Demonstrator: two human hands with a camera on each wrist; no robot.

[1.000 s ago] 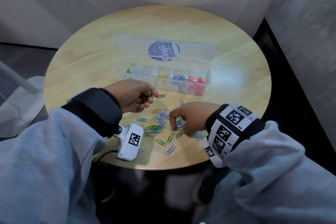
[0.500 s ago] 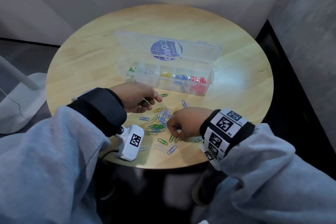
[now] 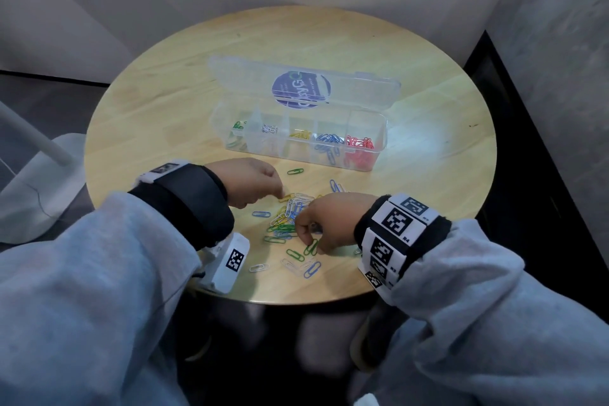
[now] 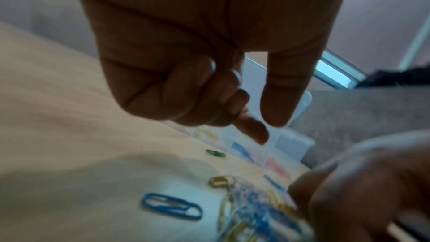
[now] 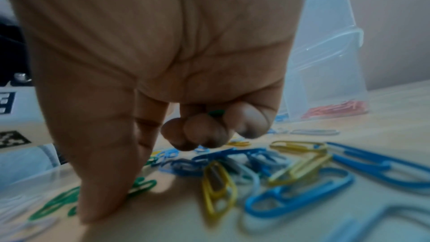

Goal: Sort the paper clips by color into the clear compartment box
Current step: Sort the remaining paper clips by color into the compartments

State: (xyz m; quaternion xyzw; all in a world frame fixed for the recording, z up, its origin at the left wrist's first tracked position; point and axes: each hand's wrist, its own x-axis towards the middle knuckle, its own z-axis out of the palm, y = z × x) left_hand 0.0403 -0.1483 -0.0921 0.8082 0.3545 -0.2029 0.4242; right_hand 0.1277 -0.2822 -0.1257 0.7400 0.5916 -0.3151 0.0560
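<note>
The clear compartment box [image 3: 283, 155] stands open mid-table, its lid [image 3: 362, 89] laid back; green, white, yellow, blue and red clips sit in separate cells. A mixed pile of paper clips [image 3: 290, 212] lies in front of it. My left hand [image 3: 280, 193] hangs palm down at the pile's upper left. In the left wrist view its outer fingers curl into the palm, hiding what they hold, while index and thumb [image 4: 267, 128] stand apart. My right hand [image 3: 304, 232] is over the pile's right side. Its curled fingers grip a green clip [image 5: 217, 112] and its thumb presses another green clip [image 5: 142, 186].
A lone green clip [image 3: 295, 171] lies between pile and box, and a blue one [image 4: 171, 206] sits left of the pile. The round wooden table [image 3: 164, 102] ends close behind my wrists. A white lamp base [image 3: 26, 201] stands on the floor at left.
My left hand, which pinched something green before, has turned palm down and dropped toward the pile. My right hand has slid left and nearer over the clips.
</note>
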